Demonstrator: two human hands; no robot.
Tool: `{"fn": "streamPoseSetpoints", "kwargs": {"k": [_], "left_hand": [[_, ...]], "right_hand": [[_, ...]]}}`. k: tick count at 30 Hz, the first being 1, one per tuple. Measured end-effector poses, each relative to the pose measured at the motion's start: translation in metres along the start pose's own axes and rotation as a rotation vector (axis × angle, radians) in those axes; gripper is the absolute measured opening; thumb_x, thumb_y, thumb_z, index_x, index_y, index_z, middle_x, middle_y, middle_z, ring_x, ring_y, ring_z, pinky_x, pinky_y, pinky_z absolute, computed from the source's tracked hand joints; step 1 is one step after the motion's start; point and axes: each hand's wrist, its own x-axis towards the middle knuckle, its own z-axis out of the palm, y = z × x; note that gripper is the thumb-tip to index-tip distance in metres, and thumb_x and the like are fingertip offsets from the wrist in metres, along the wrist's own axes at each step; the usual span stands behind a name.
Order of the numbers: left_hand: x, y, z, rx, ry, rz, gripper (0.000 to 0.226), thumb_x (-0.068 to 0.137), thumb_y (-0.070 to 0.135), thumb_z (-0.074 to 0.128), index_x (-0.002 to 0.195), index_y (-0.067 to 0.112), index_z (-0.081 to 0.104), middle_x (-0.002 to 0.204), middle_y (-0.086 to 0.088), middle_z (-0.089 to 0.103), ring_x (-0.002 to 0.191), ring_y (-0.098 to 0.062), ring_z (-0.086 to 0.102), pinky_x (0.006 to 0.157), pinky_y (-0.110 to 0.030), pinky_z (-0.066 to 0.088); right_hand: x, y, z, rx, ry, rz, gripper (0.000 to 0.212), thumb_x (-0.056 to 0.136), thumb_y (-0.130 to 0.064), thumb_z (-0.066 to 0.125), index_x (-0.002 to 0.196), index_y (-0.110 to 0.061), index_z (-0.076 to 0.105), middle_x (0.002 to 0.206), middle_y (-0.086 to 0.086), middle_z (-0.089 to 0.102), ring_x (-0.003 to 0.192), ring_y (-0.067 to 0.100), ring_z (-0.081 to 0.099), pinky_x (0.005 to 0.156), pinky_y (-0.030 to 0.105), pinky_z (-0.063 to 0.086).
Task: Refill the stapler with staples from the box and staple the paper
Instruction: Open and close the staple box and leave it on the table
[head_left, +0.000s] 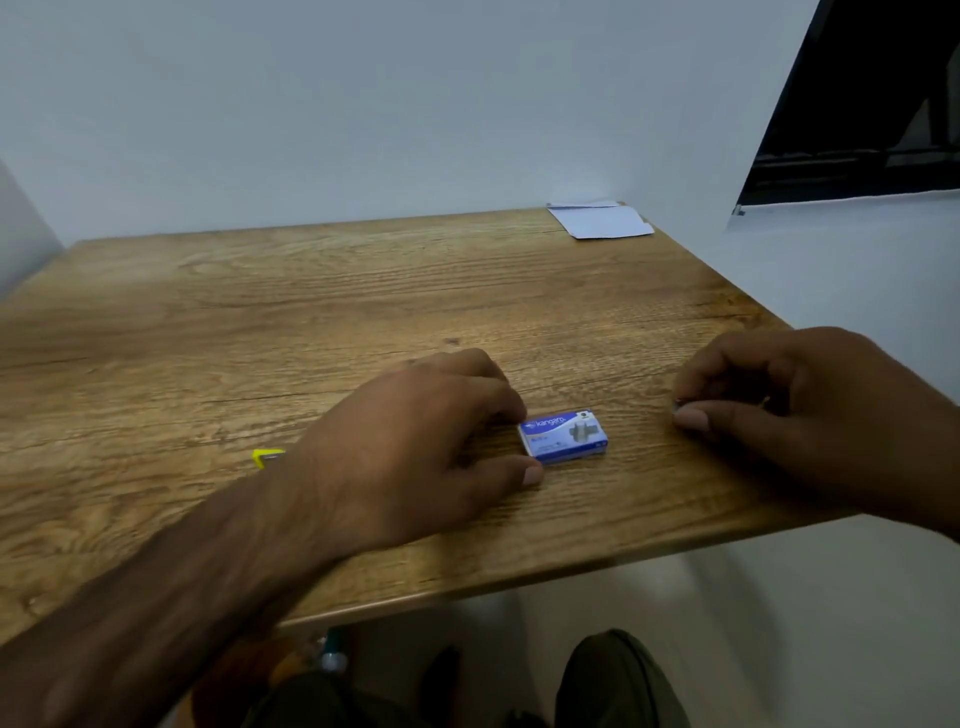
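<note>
So we've got the small blue-and-white cardboard staple box (564, 435) lying flat near the front edge of the wood-grain table (260, 312), and our left hand (415, 441) is steadying it; the fingers are curled over its left end and the thumb is stretched along the near side, touching or nearly touching the near left corner; it reads more as bracing than lifting. Our right hand (795, 410) sits just to the right of the box, apart from it, with thumb and forefinger pressed together on something tiny and dark; probably a strip of staples, but honestly too small to tell. A yellow bit of what looks like the stapler (268, 457) peeks out behind the left wrist, mostly hidden; the pale sheets of paper (602, 221) are way off at the far right corner. Tips for this step, as we see it: keep the pinch light so the strip doesn't snap; keep the box closed or pinned so nothing spills; bring the stapler out from behind the wrist before loading.
</note>
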Motion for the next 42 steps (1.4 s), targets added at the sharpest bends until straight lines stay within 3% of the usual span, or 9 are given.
{"fn": "streamPoseSetpoints", "kwargs": {"k": [2,4,13,20,30,37,42], "left_hand": [[0.001,0.001,0.002,0.001,0.007,-0.009,0.047,0.083,0.063,0.057,0.118,0.033,0.068,0.118,0.02,0.059,0.108,-0.002,0.057,0.092,-0.035,0.052],[0.001,0.002,0.003,0.004,0.017,-0.022,0.044,0.084,0.061,0.059,0.116,0.033,0.068,0.118,0.02,0.06,0.108,-0.003,0.058,0.092,-0.036,0.052],[0.001,0.006,0.006,-0.069,0.027,-0.085,0.039,0.084,0.055,0.064,0.116,0.033,0.07,0.119,0.018,0.06,0.107,-0.004,0.057,0.09,-0.037,0.054],[0.003,0.007,0.006,-0.063,0.024,-0.12,0.043,0.081,0.057,0.068,0.119,0.035,0.07,0.117,0.018,0.06,0.108,-0.004,0.055,0.094,-0.037,0.051],[-0.003,0.008,0.004,-0.138,0.105,-0.154,0.038,0.072,0.051,0.079,0.106,0.037,0.074,0.094,0.015,0.067,0.091,-0.004,0.06,0.081,-0.038,0.054],[-0.012,0.004,0.003,-0.189,0.131,-0.098,0.039,0.075,0.046,0.08,0.112,0.038,0.071,0.093,0.018,0.068,0.091,-0.003,0.062,0.081,-0.038,0.054],[-0.012,0.002,0.002,-0.194,0.116,-0.078,0.026,0.078,0.041,0.08,0.103,0.036,0.074,0.095,0.015,0.068,0.093,-0.005,0.062,0.081,-0.04,0.053]], "right_hand": [[0.0,-0.012,0.008,0.281,-0.065,0.051,0.009,0.083,-0.027,0.074,0.086,-0.035,0.071,0.077,-0.009,0.078,0.06,0.004,0.069,0.048,0.02,0.053],[0.002,-0.023,0.015,0.46,-0.105,0.131,0.008,0.09,-0.018,0.068,0.088,-0.026,0.068,0.081,0.0,0.08,0.055,0.011,0.068,0.044,0.022,0.052],[0.003,-0.045,0.022,0.702,-0.221,0.303,0.007,0.096,-0.017,0.061,0.094,-0.013,0.065,0.065,0.006,0.076,0.031,0.009,0.053,0.032,0.019,0.039],[0.007,-0.048,0.027,0.624,-0.19,0.314,0.005,0.082,-0.026,0.076,0.084,-0.03,0.076,0.061,0.014,0.074,0.036,0.015,0.055,0.036,0.021,0.044],[0.012,-0.049,0.028,0.626,-0.191,0.323,0.01,0.075,-0.018,0.082,0.08,-0.025,0.078,0.062,0.014,0.074,0.043,0.016,0.063,0.038,0.021,0.049],[0.015,-0.043,0.021,0.551,-0.183,0.335,0.008,0.076,-0.015,0.082,0.083,-0.016,0.077,0.065,0.014,0.075,0.047,0.016,0.066,0.04,0.021,0.051],[0.015,-0.042,0.019,0.506,-0.186,0.34,0.008,0.078,-0.014,0.08,0.085,-0.015,0.076,0.06,0.008,0.074,0.043,0.012,0.065,0.039,0.019,0.049]]}}
